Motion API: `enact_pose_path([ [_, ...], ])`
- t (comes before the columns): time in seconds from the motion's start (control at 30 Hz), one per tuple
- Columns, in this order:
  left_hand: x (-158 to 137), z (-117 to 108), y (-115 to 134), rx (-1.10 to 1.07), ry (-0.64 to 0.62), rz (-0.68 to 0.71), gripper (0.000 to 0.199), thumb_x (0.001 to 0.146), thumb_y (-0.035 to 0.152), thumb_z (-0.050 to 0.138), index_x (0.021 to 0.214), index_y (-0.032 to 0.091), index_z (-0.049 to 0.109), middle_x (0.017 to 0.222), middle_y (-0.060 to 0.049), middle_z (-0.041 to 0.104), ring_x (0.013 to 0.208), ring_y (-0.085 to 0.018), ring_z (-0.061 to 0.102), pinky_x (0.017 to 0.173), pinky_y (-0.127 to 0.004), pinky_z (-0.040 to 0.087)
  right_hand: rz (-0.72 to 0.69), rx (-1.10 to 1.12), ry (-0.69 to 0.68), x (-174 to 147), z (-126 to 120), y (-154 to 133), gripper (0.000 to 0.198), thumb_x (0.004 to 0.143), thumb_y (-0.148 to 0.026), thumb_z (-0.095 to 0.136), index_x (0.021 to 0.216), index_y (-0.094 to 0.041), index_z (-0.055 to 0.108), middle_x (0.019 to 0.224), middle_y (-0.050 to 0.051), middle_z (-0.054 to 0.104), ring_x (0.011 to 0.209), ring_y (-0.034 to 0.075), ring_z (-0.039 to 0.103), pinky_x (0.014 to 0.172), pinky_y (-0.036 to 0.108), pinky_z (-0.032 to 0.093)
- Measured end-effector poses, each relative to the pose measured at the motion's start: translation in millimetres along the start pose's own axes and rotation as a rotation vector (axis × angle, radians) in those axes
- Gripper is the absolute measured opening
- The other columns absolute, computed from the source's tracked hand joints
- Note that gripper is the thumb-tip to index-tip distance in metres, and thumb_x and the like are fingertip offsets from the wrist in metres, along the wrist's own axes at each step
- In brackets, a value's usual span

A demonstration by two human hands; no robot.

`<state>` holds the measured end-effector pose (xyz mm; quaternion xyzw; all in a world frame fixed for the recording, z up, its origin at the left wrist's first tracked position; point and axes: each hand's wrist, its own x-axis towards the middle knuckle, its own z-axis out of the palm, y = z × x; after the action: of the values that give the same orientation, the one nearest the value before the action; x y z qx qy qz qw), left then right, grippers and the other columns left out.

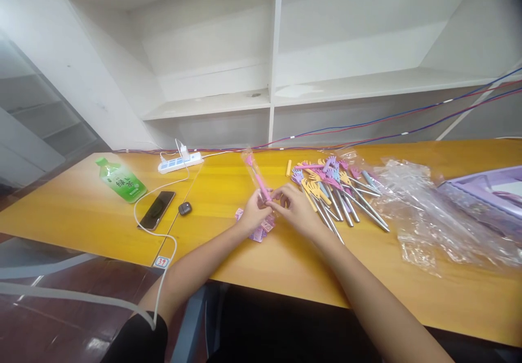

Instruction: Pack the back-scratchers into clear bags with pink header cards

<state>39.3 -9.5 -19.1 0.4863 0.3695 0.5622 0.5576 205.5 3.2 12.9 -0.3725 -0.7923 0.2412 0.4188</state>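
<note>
A pink back scratcher in a clear plastic sleeve slants up and away from my hands, its hand-shaped head at the far end. My left hand is closed around its lower end. My right hand pinches at the same end of the sleeve; the exact grip there is partly hidden. Under and beside my left hand lie several small pink and purple printed packets. Right of my hands is a pile of back scratchers with yellow, purple, pink and blue heads and silver rods.
Clear plastic sleeves spread to the right, beside a lilac box. On the left are a green tea bottle, a phone, a black earbud case and a power strip. A white cable crosses my left arm.
</note>
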Motion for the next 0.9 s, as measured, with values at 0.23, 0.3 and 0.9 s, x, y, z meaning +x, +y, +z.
enact_pose_path([
  [0.23,0.7,4.8,18.1,-0.254,0.041,-0.041,0.032,0.074,0.025,0.073,0.105,0.021,0.067,0.097,-0.003,0.069,0.087,-0.016,0.066,0.081,-0.030,0.053,0.016,0.044,-0.012,-0.3,3.1,-1.3,0.012,0.096,-0.033,0.059,0.100,-0.022,0.059,0.100,0.006,0.061,0.075,0.016,0.059,0.070,0.032,0.049],
  [0.3,2.0,3.7,20.9,-0.290,0.046,-0.014,0.029,0.074,0.028,0.073,0.101,0.020,0.067,0.100,-0.004,0.069,0.091,-0.017,0.066,0.083,-0.030,0.053,0.026,0.057,-0.010,0.1,3.3,-1.6,0.009,0.095,-0.031,0.058,0.096,-0.022,0.058,0.094,0.005,0.062,0.075,0.017,0.060,0.069,0.033,0.049],
  [0.9,13.9,-13.3,15.1,-0.322,0.191,-0.103,0.046,0.074,0.032,0.088,0.109,0.019,0.062,0.093,-0.002,0.074,0.075,-0.012,0.068,0.074,-0.027,0.050,-0.013,0.186,-0.102,-1.1,-1.8,-6.9,0.033,0.091,-0.012,0.042,0.108,-0.024,0.067,0.100,0.005,0.065,0.082,0.018,0.063,0.079,0.036,0.052],
])
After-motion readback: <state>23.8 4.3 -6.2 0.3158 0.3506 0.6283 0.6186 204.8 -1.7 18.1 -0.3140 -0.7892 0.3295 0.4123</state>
